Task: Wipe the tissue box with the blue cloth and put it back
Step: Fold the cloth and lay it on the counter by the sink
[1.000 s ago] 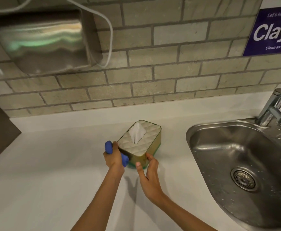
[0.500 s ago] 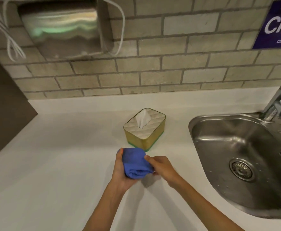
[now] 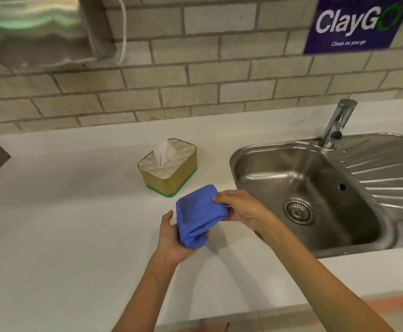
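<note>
The tissue box [image 3: 169, 174], gold-sided with a quilted white top, a green base and a white tissue sticking up, stands on the white counter [image 3: 64, 224] near the back wall. Nothing touches it. In front of it, above the counter, both hands hold the folded blue cloth [image 3: 199, 214]. My left hand [image 3: 171, 239] cups the cloth from below and the left. My right hand [image 3: 240, 208] pinches its right edge with the fingers. A darker damp patch shows on the cloth's upper face.
A stainless steel sink [image 3: 310, 197] with a drain and a ribbed drainboard lies to the right, its tap [image 3: 338, 122] at the back. A metal dispenser [image 3: 35, 29] with white cables hangs on the brick wall at upper left. A blue sign [image 3: 356, 22] is at upper right.
Both hands left the tissue box and drew back toward me. The cloth, bunched in my left hand a second ago, is now held between both hands. The view shifted right.
</note>
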A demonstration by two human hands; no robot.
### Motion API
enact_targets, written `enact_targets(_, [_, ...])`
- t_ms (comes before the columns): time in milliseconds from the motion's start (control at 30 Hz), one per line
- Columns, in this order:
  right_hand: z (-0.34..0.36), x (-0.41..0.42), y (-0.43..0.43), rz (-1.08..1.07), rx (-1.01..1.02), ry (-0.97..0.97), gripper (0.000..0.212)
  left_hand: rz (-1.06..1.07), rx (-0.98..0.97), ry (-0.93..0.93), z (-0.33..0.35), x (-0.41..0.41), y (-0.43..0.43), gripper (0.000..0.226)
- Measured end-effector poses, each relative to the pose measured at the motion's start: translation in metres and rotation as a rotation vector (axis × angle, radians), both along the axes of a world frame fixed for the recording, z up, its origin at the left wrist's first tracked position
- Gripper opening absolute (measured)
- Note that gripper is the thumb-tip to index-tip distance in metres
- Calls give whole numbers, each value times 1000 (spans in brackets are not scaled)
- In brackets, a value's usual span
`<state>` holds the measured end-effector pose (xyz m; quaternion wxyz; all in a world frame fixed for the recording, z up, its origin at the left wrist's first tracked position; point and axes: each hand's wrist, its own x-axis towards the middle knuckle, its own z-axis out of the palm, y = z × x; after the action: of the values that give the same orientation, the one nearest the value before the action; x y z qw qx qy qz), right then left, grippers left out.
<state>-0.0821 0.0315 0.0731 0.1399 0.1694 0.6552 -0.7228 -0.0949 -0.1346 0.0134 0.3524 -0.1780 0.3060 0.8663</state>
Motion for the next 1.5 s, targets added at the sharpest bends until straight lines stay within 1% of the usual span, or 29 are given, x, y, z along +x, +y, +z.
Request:
enact_targets(33, [4, 4, 7, -13, 4, 18, 13, -28, 0, 16, 2, 3, 5, 42])
enact_targets(100, [10, 13, 25, -48, 25, 54, 13, -89, -29, 57, 6, 7, 13, 41])
enact_targets(200, [9, 33, 59, -141, 62, 66, 16, -170, -159, 151, 9, 12, 25, 34])
enact_targets(267, [3, 51, 82, -186, 100, 46, 16, -240, -329, 259, 8, 17, 36, 29])
enact_targets(333, [-5, 71, 105, -225, 161, 1, 13, -344, -536, 373, 9, 27, 50, 29])
enact_targets(433, [-21, 103, 136, -280, 250, -77, 11, -424, -706, 457, 10, 48, 79, 38])
enact_targets(500, [-31, 123, 153, -315, 299, -125, 2, -434, -805, 483, 7, 62, 98, 45])
enact_targets(533, [-37, 133, 161, -325, 325, -144, 3, -439, -850, 499, 4, 68, 107, 47])
enact_targets(700, [-64, 164, 187, -384, 427, -171, 29, -439, -1014, 576, -11, 91, 142, 55])
enact_targets(867, [-81, 175, 193, -424, 583, -150, 27, -414, -1152, 660, -25, 102, 157, 59])
enact_targets(1067, [-92, 176, 193, -351, 817, -145, 28, -421, -1400, 835, -34, 116, 160, 62])
enact_targets(1133, [-93, 175, 193, -333, 876, -151, 31, -448, -1510, 895, -33, 121, 161, 63])
enact_targets(1233, [-91, 176, 195, -340, 924, -141, 43, -487, -1665, 944, -32, 126, 162, 68])
enact_targets(1267, [-89, 175, 195, -344, 932, -124, 43, -483, -1687, 945, -32, 126, 162, 70])
enact_targets(1333, [-85, 172, 195, -350, 922, -68, 40, -450, -1667, 931, -31, 124, 160, 71])
enact_targets(1433, [-75, 161, 188, -367, 855, 19, 35, -366, -1491, 880, -25, 116, 157, 66])
enact_targets(1500, [-67, 151, 179, -386, 776, 54, 32, -309, -1344, 800, -17, 107, 156, 61])
